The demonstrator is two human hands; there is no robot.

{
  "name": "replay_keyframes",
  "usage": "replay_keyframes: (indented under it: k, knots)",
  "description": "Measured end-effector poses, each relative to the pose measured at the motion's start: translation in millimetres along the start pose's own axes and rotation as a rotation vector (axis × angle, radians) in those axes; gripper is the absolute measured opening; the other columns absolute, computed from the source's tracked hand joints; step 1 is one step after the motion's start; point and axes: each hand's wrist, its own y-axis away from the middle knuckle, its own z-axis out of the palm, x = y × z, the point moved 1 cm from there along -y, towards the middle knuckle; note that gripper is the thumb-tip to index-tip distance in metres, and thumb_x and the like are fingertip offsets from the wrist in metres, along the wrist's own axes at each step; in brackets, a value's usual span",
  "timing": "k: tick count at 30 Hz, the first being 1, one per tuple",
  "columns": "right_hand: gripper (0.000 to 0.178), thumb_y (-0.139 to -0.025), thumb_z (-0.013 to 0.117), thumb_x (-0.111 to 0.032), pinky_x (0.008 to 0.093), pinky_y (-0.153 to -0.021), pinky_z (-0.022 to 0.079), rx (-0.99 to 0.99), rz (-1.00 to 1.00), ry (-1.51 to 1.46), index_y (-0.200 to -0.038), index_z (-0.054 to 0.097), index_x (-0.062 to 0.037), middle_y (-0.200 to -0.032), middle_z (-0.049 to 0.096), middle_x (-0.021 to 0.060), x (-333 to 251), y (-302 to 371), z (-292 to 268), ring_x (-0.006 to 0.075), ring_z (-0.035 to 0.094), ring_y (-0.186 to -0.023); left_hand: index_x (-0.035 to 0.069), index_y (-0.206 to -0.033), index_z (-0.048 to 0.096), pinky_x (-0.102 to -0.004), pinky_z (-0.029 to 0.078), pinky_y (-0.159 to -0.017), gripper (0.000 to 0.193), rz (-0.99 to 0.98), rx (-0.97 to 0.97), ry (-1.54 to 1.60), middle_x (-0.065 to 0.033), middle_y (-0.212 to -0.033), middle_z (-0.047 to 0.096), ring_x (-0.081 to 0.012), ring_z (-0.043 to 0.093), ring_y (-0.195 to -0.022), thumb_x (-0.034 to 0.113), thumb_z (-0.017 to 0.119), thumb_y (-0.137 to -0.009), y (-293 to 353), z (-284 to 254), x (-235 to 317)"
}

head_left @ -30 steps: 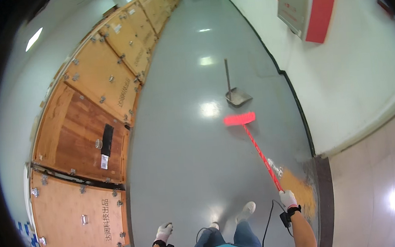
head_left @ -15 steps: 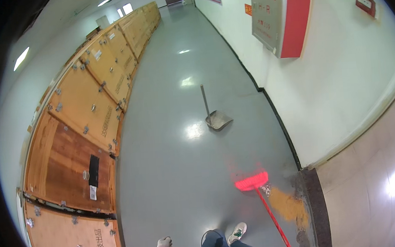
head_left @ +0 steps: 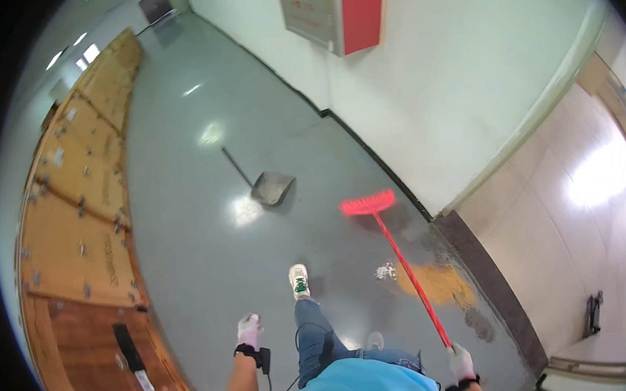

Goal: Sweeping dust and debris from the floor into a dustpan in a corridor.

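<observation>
Broom gripped by right fingers, head ahead of them. Left fingers curled closed, nothing visible held. Risk: one-handed grip could twist, scattering white bits ahead-left of right fingers, missing dustpan ahead of left.

Along the left of the frame a row of crates is ranged, with the wall set opposite, upper right, and a cabinet mounted on it at top centre. Between them, on the floor, a dustpan is placed just left of centre. The broom is slanted to its right – head near the wall's foot, handle brought down to the right hand at lower right. Behind the handle a patch is spread, with debris gathered just left of it and a threshold strip laid to its right. The left hand is seen at lower left of centre – well apart from the broom.
</observation>
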Motion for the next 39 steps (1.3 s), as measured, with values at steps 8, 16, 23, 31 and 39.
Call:
replay_keyframes:
  k: [8,16,23,31,39]
  knots:
    - [0.03,-0.082,0.042,-0.029,0.0482,-0.066,0.042,-0.016,0.265,-0.081,-0.086,0.054,-0.0017,-0.081,0.056,0.0239,-109,-11,90,0.0411,0.053,-0.079,0.003,-0.106,0.052,-0.0247,0.044,-0.056,0.027,0.008,-0.158,-0.126,-0.0026,-0.08,0.055,-0.0095,0.05,-0.063,0.014,0.05,-0.082,-177,30,171]
    - [0.026,-0.083,0.047,-0.022,0.0354,-0.061,0.042,-0.229,0.752,-0.225,-0.097,0.056,-0.0028,-0.074,0.055,0.0159,-216,145,94,0.0261,0.054,-0.069,0.003,-0.108,0.05,-0.0265,0.043,-0.062,0.031,-0.014,-0.123,0.033,-0.0039,-0.084,0.054,-0.0122,0.052,-0.072,0.021,0.048,-0.083,-317,51,288]
    - [0.026,-0.084,0.048,-0.023,0.033,-0.053,0.039,-0.218,0.715,-0.371,-0.099,0.056,-0.002,-0.065,0.052,0.0099,-318,36,60,0.0181,0.049,-0.061,0.002,-0.132,0.015,-0.0402,0.039,-0.09,0.07,-0.204,-0.148,0.53,-0.0205,-0.13,0.03,-0.0348,0.042,-0.11,0.048,0.039,-0.085,-441,143,347]
    - [0.027,-0.086,0.049,-0.022,0.0299,-0.045,0.035,-0.314,0.53,-0.369,-0.099,0.056,0.0004,-0.057,0.046,0.0027,-484,-228,-34,0.0101,0.041,-0.052,-0.003,-0.083,0.04,-0.028,0.049,-0.053,0.04,-0.69,0.018,1.026,-0.0158,-0.073,0.048,-0.0228,0.051,-0.06,0.037,0.047,-0.084,-545,172,344]
    - [0.024,-0.078,0.05,-0.014,0.0282,-0.06,0.043,-0.312,0.099,0.062,-0.098,0.056,-0.0032,-0.068,0.057,0.0084,-615,-511,-96,0.0118,0.053,-0.063,0.003,-0.067,0.04,-0.0205,0.031,-0.041,0.02,-0.713,-0.174,1.13,0.0005,-0.057,0.038,-0.0086,0.036,-0.044,0.017,0.047,-0.08,-531,159,410]
